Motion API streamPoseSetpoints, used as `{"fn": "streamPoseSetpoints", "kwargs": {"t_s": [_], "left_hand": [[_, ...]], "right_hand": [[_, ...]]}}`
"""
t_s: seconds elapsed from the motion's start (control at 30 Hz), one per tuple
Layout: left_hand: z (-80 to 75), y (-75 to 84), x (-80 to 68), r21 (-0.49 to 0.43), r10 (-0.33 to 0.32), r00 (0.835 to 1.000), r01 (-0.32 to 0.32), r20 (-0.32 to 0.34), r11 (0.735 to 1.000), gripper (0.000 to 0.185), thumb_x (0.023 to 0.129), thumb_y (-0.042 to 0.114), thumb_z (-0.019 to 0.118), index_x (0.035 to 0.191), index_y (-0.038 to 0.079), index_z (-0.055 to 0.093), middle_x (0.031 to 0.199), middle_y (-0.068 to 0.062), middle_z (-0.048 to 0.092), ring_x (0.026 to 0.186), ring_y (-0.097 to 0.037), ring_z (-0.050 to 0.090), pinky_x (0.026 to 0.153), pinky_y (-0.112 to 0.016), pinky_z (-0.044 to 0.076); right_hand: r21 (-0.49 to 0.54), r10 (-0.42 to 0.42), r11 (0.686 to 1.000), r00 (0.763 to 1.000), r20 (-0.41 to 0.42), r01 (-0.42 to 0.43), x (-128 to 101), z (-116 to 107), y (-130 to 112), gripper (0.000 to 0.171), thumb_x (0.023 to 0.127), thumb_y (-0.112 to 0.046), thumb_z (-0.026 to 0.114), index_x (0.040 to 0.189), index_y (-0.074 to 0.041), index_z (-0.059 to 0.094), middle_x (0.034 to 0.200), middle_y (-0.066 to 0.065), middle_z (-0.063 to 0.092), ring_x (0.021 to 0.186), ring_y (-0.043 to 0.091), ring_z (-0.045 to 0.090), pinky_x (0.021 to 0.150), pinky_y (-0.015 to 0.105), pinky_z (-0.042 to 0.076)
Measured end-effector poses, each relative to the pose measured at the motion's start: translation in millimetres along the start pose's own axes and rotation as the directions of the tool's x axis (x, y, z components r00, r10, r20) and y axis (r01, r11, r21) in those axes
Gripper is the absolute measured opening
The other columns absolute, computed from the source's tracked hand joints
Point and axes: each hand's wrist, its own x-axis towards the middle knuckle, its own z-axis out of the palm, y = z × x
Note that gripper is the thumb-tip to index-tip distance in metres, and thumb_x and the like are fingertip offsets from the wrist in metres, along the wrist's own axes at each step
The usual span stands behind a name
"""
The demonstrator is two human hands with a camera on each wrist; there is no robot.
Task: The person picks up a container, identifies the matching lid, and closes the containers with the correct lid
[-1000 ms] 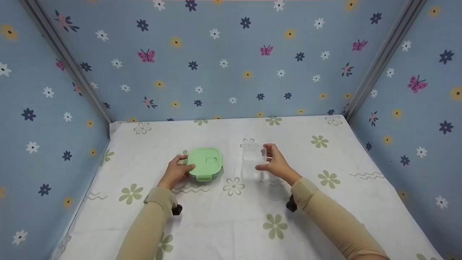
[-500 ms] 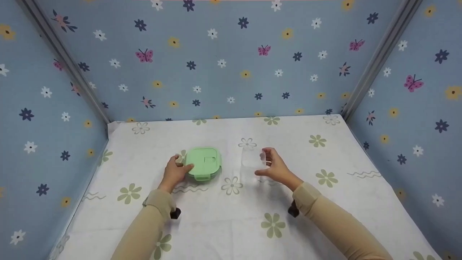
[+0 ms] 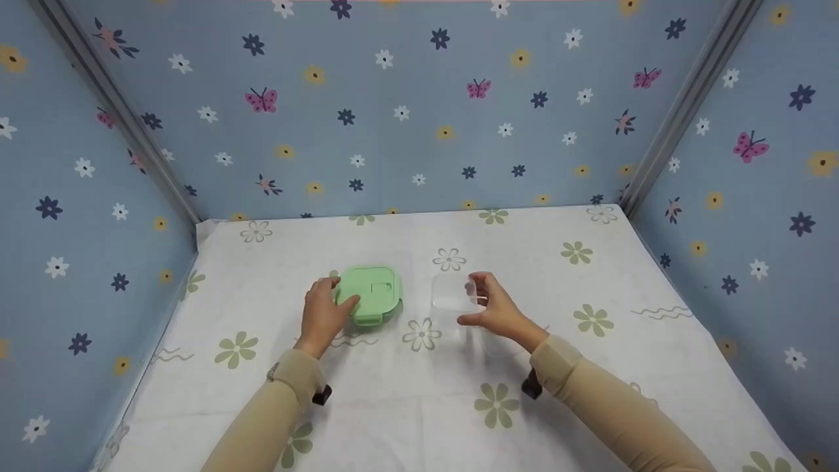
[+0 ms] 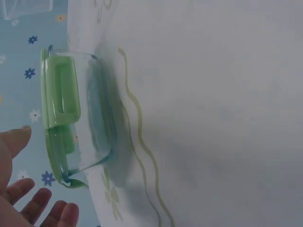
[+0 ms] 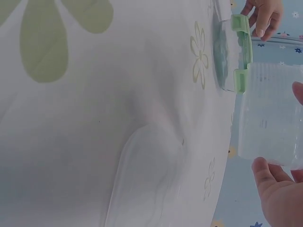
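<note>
We see a green-lidded glass container (image 3: pixel 370 295) resting on the flowered tablecloth (image 3: pixel 419 406), and our left hand (image 3: pixel 324 311) lies against its left edge with the thumb laid on the lid and the fingers relaxed rather than curled around it. Just right of that container, lifted off the cloth, a clear plastic box (image 3: pixel 451 296) sits pinched in our right hand (image 3: pixel 496 309), thumb below and fingers curled over its far side. Behind the container rises the blue wall (image 3: pixel 419 118) printed with flowers and butterflies.
</note>
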Motion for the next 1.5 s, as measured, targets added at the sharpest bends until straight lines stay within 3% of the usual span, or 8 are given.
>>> {"fn": "streamPoseSetpoints", "kwargs": {"t_s": [0.17, 0.3, 0.47, 0.6, 0.9, 1.23, 1.5], "left_hand": [[5.1, 13.8, -11.6, 0.027, 0.080, 0.997, -0.080, -0.004, 0.996, 0.062, 0.099, 0.027, 0.081, 0.147, -0.005, 0.057, 0.149, -0.025, 0.057, 0.145, -0.045, 0.050, 0.123, -0.058, 0.042], [13.0, 22.7, -20.4, -0.025, 0.156, 0.988, -0.156, -0.002, 0.987, 0.059, 0.097, 0.023, 0.084, 0.144, -0.004, 0.061, 0.144, -0.025, 0.062, 0.138, -0.044, 0.057, 0.117, -0.057, 0.048], [25.3, 29.9, -31.2, -0.123, 0.262, 0.965, -0.256, 0.031, 0.959, 0.058, 0.092, 0.018, 0.089, 0.140, -0.004, 0.065, 0.136, -0.024, 0.069, 0.125, -0.039, 0.066, 0.107, -0.055, 0.055], [34.5, 34.6, -38.9, -0.174, 0.327, 0.941, -0.308, 0.089, 0.935, 0.067, 0.089, 0.019, 0.092, 0.143, -0.003, 0.062, 0.140, -0.023, 0.067, 0.127, -0.038, 0.066, 0.109, -0.054, 0.056], [51.9, 42.4, -47.8, -0.255, 0.367, 0.888, -0.301, 0.276, 0.919, 0.087, 0.087, 0.016, 0.093, 0.158, -0.002, 0.046, 0.159, -0.023, 0.053, 0.144, -0.047, 0.055, 0.118, -0.054, 0.050], [65.8, 46.4, -52.2, -0.248, 0.301, 0.865, -0.214, 0.402, 0.945, 0.097, 0.087, 0.026, 0.094, 0.165, 0.007, 0.039, 0.168, -0.021, 0.044, 0.152, -0.043, 0.048, 0.124, -0.057, 0.044], [75.2, 46.8, -56.9, -0.219, 0.291, 0.843, -0.212, 0.452, 0.952, 0.103, 0.085, 0.027, 0.096, 0.167, 0.010, 0.036, 0.170, -0.015, 0.043, 0.151, -0.040, 0.049, 0.124, -0.056, 0.044]], "right_hand": [[0.003, -0.004, 1.000, 1.000, 0.001, 0.004, -4, 3, 2, 0.093, 0.078, 0.002, 0.093, 0.154, 0.005, 0.039, 0.152, 0.033, 0.053, 0.141, 0.043, 0.055, 0.124, 0.058, 0.043], [0.005, 0.004, 1.000, 1.000, 0.005, -0.004, -8, 6, 4, 0.093, 0.077, 0.003, 0.093, 0.154, 0.005, 0.040, 0.152, 0.033, 0.053, 0.142, 0.043, 0.055, 0.124, 0.058, 0.043], [0.003, 0.000, 1.000, 1.000, 0.012, 0.000, -12, 8, 7, 0.092, 0.077, 0.003, 0.093, 0.152, 0.004, 0.041, 0.153, 0.033, 0.054, 0.143, 0.044, 0.054, 0.124, 0.058, 0.043], [-0.001, 0.000, 1.000, 1.000, 0.015, 0.000, -14, 10, 8, 0.091, 0.077, 0.004, 0.093, 0.152, 0.005, 0.041, 0.154, 0.033, 0.053, 0.145, 0.044, 0.053, 0.125, 0.059, 0.042], [-0.008, 0.002, 1.000, 1.000, 0.023, -0.002, -21, 13, 13, 0.093, 0.077, 0.004, 0.093, 0.153, 0.007, 0.040, 0.153, 0.033, 0.054, 0.143, 0.045, 0.054, 0.125, 0.060, 0.042], [-0.019, 0.007, 1.000, 0.999, 0.053, -0.006, -30, 17, 14, 0.092, 0.075, 0.002, 0.094, 0.151, 0.006, 0.042, 0.151, 0.032, 0.056, 0.142, 0.046, 0.056, 0.124, 0.059, 0.043], [-0.018, 0.005, 1.000, 0.997, 0.071, -0.004, -35, 24, 20, 0.092, 0.075, 0.002, 0.095, 0.151, 0.005, 0.043, 0.152, 0.030, 0.056, 0.143, 0.045, 0.055, 0.124, 0.059, 0.043]]}}
